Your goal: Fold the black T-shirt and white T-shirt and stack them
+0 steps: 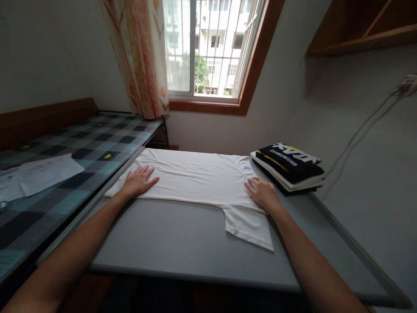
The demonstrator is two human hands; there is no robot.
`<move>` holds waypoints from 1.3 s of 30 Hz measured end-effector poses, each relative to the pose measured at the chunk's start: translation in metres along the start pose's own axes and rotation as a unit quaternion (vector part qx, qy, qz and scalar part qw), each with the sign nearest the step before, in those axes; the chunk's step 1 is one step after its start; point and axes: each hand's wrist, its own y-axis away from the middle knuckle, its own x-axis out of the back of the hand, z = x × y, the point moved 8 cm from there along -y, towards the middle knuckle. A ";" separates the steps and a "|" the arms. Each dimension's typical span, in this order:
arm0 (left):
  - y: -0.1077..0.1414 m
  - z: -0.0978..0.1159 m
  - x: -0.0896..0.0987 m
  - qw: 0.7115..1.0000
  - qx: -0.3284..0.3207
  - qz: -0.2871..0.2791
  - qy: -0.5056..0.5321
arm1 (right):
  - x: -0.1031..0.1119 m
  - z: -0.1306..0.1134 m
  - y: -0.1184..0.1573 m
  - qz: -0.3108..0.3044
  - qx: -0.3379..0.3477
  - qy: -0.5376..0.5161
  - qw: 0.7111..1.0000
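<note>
A white T-shirt (192, 178) lies spread sideways across the grey table (169, 239), its collar to the right and its hem to the left. One sleeve points toward me at the front right; no sleeve shows on the far side. My left hand (139, 180) rests flat on the shirt near the hem, fingers spread. Near the collar, my right hand (262, 191) lies on the shirt by the shoulder, palm down with the fingers extended. Light wrinkles run along the cloth between the two hands.
Behind my right hand stands a stack of folded shirts (288, 167), a black printed one on top. To the left is a bed with a checked mattress (81, 148) and white papers (48, 174). A barred window (215, 52) and curtain (141, 56) are beyond the table.
</note>
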 end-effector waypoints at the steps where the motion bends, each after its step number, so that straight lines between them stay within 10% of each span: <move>1: 0.000 0.000 0.001 1.000 -0.002 0.001 -0.002 | -0.002 -0.002 0.001 -0.009 0.005 0.007 1.000; 39: -0.011 -0.012 -0.008 1.000 -0.004 -0.001 0.000 | -0.010 0.006 -0.003 -0.010 -0.002 -0.040 0.999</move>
